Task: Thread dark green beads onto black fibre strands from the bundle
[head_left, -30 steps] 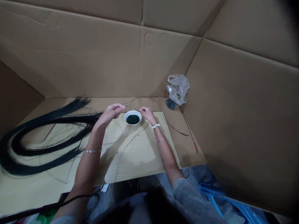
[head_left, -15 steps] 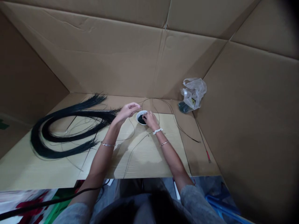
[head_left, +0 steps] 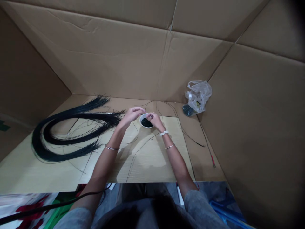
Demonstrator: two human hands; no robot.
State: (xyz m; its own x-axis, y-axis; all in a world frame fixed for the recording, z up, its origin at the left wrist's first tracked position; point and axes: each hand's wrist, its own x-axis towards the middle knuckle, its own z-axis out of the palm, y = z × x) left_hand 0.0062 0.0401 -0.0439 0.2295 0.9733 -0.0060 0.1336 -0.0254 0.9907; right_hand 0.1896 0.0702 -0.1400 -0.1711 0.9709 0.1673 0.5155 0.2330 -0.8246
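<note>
A small white bowl holds a heap of tiny dark green-black pieces, too small to make out singly. Over its left rim, my left hand is closed in a pinch on what looks like a thin dark strand, which curves down onto the board. Above the bowl's right side, the fingers of my right hand are pinched together close to my left fingertips. Whatever lies between those right fingers is too small to see.
Two thick curved bundles of dark strands lie on the left. A clear plastic bag with dark contents stands at the back right. Near the right wall rests a thin rod with a red end. Cardboard walls enclose the table.
My right hand has risen out of the bowl, and its fingertips now sit nearer my left ones. My left hand has shifted slightly right.
</note>
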